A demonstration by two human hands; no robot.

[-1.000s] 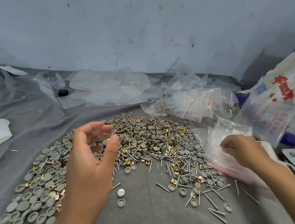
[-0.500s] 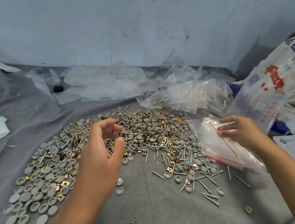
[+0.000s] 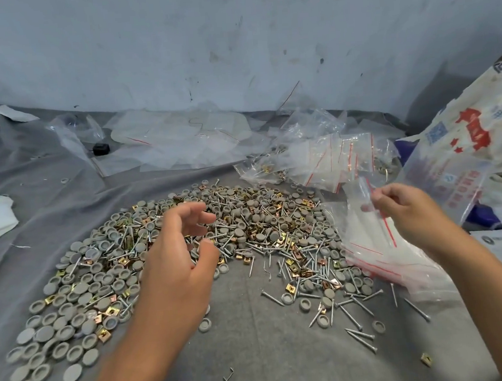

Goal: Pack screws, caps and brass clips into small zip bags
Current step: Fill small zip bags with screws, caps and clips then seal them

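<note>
Item: mixed heap of grey caps [image 3: 80, 289], screws [image 3: 354, 314] and brass clips [image 3: 290, 288] on grey cloth [image 3: 271, 354]. I see my left hand [image 3: 175, 271] over its middle, fingers loosely curled, holding nothing. My right hand [image 3: 411, 216], right of the heap, pinches a small zip bag [image 3: 362, 211] above the flat bag stack [image 3: 400, 265].

printed sack [image 3: 479, 130] cut by right edge, lettering perhaps unreadable
</note>
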